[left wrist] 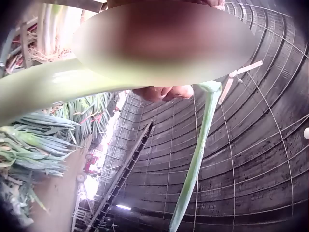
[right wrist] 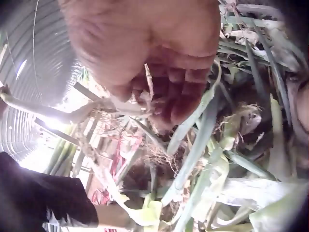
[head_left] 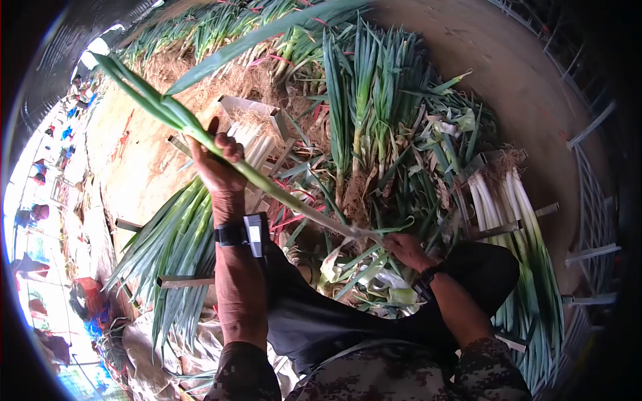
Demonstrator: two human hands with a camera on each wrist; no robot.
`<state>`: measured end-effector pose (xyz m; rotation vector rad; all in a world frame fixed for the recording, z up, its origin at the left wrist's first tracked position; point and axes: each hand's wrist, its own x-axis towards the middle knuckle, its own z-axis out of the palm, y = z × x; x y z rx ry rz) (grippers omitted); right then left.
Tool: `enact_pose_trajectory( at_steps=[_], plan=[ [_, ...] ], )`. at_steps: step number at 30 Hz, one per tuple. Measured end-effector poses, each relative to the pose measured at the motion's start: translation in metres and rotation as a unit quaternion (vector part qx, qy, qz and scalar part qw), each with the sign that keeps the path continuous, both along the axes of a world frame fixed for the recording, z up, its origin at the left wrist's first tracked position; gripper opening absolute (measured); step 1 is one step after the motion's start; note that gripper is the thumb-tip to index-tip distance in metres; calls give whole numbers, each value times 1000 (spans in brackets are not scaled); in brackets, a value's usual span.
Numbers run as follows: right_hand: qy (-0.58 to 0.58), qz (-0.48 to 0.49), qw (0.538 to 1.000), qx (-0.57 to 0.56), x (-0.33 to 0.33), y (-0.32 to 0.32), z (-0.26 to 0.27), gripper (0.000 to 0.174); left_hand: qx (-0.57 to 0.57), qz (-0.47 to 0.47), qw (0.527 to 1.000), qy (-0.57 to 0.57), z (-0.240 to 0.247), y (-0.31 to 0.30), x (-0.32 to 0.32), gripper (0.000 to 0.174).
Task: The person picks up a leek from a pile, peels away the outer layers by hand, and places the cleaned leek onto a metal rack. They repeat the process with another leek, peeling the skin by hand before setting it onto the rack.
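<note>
One long green onion slants across the head view, leaves at upper left and root end at lower right. Around its stalk the left hand curls its fingers. At the root end, the right hand pinches the stalk's tip or its dry outer layer. The left wrist view shows the pale stalk passing by the left hand, partly blurred out, with a leaf hanging down. In the right wrist view, curled fingers of the right hand meet the root end.
Upright green onions stand ahead, beside a heap of loose leaves. Trimmed bundles lie in metal frames at the left and right. Peeled scraps cover the ground between the knees. More onions line the back.
</note>
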<state>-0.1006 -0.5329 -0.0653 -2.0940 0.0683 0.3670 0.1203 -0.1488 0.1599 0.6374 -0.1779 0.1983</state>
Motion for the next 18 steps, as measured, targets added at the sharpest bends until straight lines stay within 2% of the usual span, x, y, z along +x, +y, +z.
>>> enact_pose_trajectory(
  at_steps=[1,4,7,8,10,12,15,18],
  plan=[
    [33,-8,997,63,5,7,7,39,-5,4,1000,0,2,5,1,63],
    [84,6,986,146,12,27,33,73,-25,16,999,20,0,19,3,61],
    [166,-8,976,139,17,49,65,91,-39,49,997,36,-2,22,2,58],
    [160,-9,975,152,22,65,104,97,-42,59,997,39,-2,23,1,57],
    [82,-23,990,117,25,78,68,92,-54,68,995,41,-6,25,1,57],
    [6,-47,994,97,25,87,35,41,-66,72,994,43,-9,29,1,56],
    [12,-13,1000,6,25,77,-22,37,-79,71,993,48,-10,33,-1,54],
    [63,61,972,-219,22,68,19,38,-65,68,994,58,-4,33,-5,53]
  ],
)
